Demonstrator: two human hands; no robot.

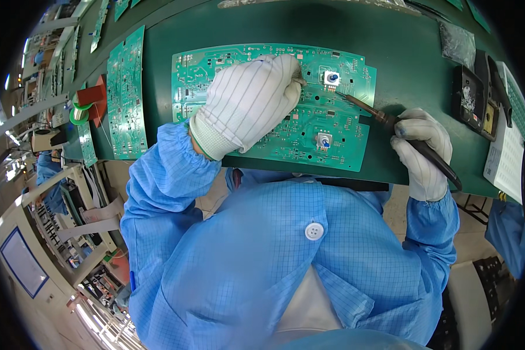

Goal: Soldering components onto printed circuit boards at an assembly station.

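Observation:
A large green circuit board [347,119] lies flat on the bench in front of me. My left hand [254,96], in a white striped glove, rests over its middle with the fingers curled together. What they pinch, if anything, is hidden. In my gloved right hand [424,149] is a soldering iron [379,115], shut in the fingers at the board's right edge. Its tip points left, close beside the solder legs of a white rotary part with a blue shaft [331,78]. A second such rotary part [324,140] sits lower on the board.
Left of the board lie another circuit board [126,96] and a red stand [93,96] with a green solder spool [80,114]. At right are a black soldering iron stand [472,96], a clear plastic bag [457,44] and white sheets [504,157]. The green bench [157,76] ends near my body.

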